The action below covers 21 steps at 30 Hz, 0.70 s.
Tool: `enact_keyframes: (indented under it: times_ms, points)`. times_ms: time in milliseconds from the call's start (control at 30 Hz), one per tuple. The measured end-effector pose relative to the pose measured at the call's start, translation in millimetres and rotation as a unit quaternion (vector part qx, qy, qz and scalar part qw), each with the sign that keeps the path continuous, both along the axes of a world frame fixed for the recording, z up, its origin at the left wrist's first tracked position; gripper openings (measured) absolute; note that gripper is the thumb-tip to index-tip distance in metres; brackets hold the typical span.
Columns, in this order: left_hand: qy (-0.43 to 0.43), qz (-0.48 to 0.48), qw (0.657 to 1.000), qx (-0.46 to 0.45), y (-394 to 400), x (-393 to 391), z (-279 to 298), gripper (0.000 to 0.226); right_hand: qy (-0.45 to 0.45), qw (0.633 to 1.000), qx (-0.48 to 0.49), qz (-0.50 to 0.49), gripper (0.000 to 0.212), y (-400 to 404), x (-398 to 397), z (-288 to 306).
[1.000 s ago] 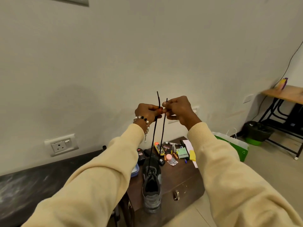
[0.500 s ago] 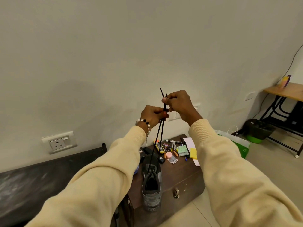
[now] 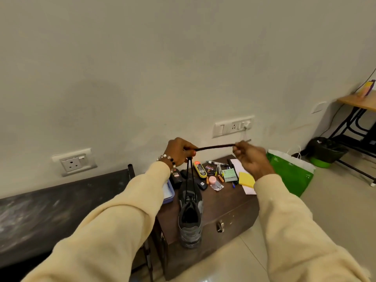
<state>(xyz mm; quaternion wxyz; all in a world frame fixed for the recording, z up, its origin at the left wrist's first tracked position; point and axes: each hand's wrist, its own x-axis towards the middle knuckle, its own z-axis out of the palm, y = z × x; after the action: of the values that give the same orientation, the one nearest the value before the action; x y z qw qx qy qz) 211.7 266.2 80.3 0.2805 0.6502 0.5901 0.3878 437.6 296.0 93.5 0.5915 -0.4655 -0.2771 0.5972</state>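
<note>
A dark grey shoe [image 3: 190,216] stands on a brown wooden chest [image 3: 230,208], its heel toward me. Two black lace strands [image 3: 190,176] rise from the shoe up to my left hand [image 3: 179,152], which pinches them above the shoe. From there the lace ends [image 3: 215,147] run sideways to my right hand [image 3: 249,157], which pinches them near the tips and holds them taut. Both arms wear cream sleeves; a bead bracelet circles the left wrist.
Behind the shoe on the chest lie polish tins, a marker [image 3: 217,163], pens, a yellow sticky pad [image 3: 246,179] and papers. A green bag [image 3: 289,174] stands right of the chest, a black bench [image 3: 50,208] at left, and a wooden desk [image 3: 360,100] with a bin at far right.
My hands have dropped lower and drawn apart. The lace ends, upright between both hands before, now stretch sideways from left hand to right hand.
</note>
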Motion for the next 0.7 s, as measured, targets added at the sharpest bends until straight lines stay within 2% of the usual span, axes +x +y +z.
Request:
enact_keyframes:
  times_ms: [133,233,333,467,600,700]
  points:
    - [0.009,0.008,1.000,0.019,4.2,-2.1,0.0,0.022,0.021,0.997,-0.079,0.008,0.016,-11.3,-10.8,-58.6]
    - [0.022,0.012,0.999,0.042,4.0,3.1,-1.1,0.020,0.014,0.994,-0.103,0.036,0.011,-20.9,-32.2,-88.3]
    - [-0.003,0.022,0.999,0.034,5.0,9.5,-3.2,0.018,-0.005,0.991,-0.095,0.091,0.019,-26.8,-53.5,-105.3]
    - [-0.060,0.028,0.997,-0.027,9.9,11.3,-5.7,0.018,-0.050,0.991,-0.061,0.107,0.021,-24.6,-72.8,-111.2]
    - [0.014,0.032,0.999,-0.006,12.6,8.4,2.8,0.020,-0.145,0.985,-0.034,0.091,0.016,-18.1,-74.3,-113.3]
    - [-0.052,0.039,0.998,-0.005,12.3,8.3,9.5,0.019,-0.180,0.979,0.000,0.092,0.013,-18.5,-77.2,-111.3]
